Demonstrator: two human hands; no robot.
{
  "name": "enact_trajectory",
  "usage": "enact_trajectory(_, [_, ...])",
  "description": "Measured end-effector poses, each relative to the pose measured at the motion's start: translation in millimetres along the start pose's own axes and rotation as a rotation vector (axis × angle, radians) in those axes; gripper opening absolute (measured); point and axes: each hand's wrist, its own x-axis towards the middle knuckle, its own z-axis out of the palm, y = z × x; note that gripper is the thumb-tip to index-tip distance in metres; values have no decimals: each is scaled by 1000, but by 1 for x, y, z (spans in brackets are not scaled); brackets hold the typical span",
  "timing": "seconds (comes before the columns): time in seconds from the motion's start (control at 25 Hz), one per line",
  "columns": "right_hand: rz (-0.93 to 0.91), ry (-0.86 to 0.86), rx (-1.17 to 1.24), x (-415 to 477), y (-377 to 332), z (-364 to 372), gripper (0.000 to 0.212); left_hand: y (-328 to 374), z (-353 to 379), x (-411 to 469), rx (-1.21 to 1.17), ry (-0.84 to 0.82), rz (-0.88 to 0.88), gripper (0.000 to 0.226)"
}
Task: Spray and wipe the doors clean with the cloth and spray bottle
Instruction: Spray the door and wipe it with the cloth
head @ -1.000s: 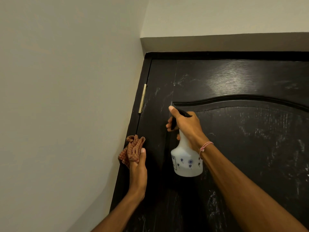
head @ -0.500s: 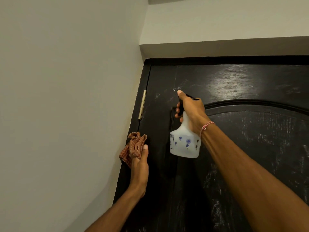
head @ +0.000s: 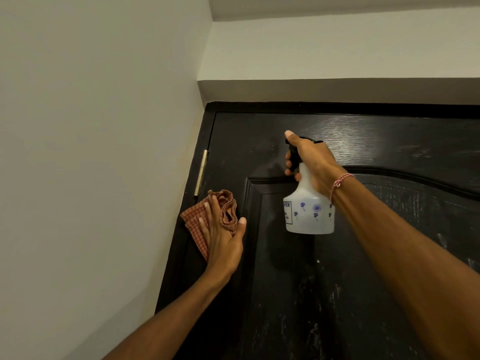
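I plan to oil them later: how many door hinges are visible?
1. The hinge is on the door's left edge, just above the cloth. Lower ones may be out of view.

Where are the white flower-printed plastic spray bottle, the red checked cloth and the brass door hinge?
White flower-printed plastic spray bottle [head: 309, 216]: head view, its lower body.
Red checked cloth [head: 192, 219]: head view, flat left part.
Brass door hinge [head: 201, 172]: head view, mid-barrel.

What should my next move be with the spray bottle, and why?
Probably squeeze the trigger: the right hand holds the spray bottle raised toward the streaked door, and the left hand presses the cloth flat beside it, ready to wipe.
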Motion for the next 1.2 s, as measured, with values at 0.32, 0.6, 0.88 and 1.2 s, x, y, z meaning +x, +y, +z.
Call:
enact_trajectory(0.32, [-19, 34, -21, 1, 5, -29, 45, 44, 12, 59, 262, -131, 214, 87])
enact_trajectory(0.6, [-69, 50, -17, 4, 3, -58, 44, 87, 26, 127, 357, -68, 320, 90])
enact_trajectory(0.88, [-108, 94, -108, 7, 10, -110, 51, 107, 59, 156, 655, -95, 429, 102])
enact_trajectory(1.2, [-115, 150, -107, -2, 16, -176, 50, 152, 124, 142, 701, -164, 563, 95])
